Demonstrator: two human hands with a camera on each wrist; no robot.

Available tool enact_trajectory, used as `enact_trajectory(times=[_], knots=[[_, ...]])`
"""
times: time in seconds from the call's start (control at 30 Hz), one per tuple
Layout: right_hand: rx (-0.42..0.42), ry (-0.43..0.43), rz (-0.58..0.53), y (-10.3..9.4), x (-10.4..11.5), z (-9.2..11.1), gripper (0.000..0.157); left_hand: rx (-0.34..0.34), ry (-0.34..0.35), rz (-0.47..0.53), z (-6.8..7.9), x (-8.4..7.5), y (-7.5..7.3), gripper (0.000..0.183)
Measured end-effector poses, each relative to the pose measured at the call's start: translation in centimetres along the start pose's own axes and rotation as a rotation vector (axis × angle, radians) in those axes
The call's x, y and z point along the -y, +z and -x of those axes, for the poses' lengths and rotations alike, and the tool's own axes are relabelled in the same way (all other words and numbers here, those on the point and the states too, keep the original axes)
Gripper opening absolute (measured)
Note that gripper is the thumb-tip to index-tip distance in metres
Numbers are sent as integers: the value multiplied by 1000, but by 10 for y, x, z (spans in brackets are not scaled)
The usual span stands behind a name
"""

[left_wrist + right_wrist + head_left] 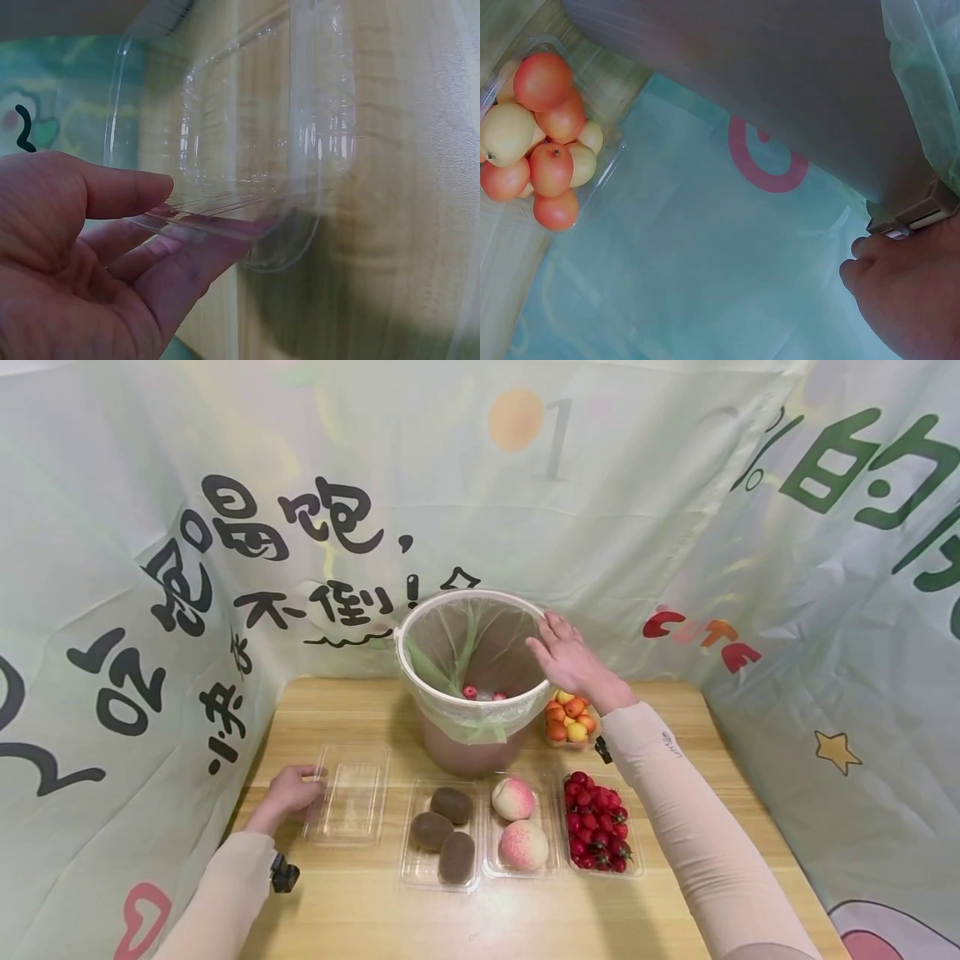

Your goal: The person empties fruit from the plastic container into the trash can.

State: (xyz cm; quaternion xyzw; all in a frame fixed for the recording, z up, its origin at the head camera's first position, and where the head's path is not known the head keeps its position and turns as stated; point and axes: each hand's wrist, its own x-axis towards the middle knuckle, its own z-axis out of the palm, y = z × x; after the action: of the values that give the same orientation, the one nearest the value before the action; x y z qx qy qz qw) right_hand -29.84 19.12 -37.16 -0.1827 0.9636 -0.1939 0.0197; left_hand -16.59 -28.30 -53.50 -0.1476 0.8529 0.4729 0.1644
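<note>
In the head view my left hand (295, 791) is at the left side of a clear plastic box (352, 802). The left wrist view shows its thumb and fingers pinching the edge of that box (247, 135), which is tilted up. My right hand (567, 653) rests at the right rim of a tall bin (468, 735), fingers fairly straight. From the right wrist, the hand (907, 289) appears beside a brown bracket (922, 210) on the rim. A light green bag (480, 718) lines the bin, and a few small red fruits (470, 692) lie inside.
Along the table (345, 910) stand clear boxes with three kiwis (452, 835), two peaches (522, 843), and several small red fruits (596, 822). A box of orange and yellow fruits (573, 718) sits right of the bin. Printed cloth (450, 510) encloses the table's back and sides.
</note>
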Motion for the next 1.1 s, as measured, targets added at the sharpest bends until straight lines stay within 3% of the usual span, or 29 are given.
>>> enact_trajectory(times=[0.73, 1.1], knots=[[10, 4, -2, -1, 2, 0, 75, 43, -26, -18, 1, 11, 6, 54], [20, 8, -7, -2, 2, 1, 74, 53, 26, -80, 3, 11, 3, 64]])
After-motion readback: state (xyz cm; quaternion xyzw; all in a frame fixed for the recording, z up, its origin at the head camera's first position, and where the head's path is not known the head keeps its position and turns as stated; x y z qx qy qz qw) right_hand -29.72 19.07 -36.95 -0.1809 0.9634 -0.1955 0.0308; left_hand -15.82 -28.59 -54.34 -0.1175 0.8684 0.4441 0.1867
